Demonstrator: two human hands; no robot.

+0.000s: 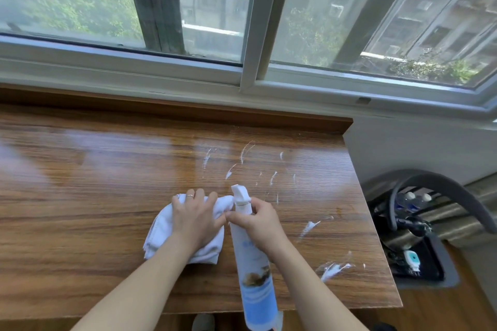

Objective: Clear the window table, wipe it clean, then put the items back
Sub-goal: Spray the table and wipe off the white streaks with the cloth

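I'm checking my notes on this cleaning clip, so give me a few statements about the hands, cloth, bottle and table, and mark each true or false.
1. The left hand rests on the white cloth. True.
2. The right hand holds a sponge. False: it grips the spray bottle near its nozzle.
3. White foam streaks lie on the table. True.
4. The foam is left of the cloth. False: it lies to the right and beyond.

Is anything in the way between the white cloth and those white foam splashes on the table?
Nothing blocks it. The bare wooden table lies between the white cloth and the foam splashes; the spray bottle stands just beside the cloth.
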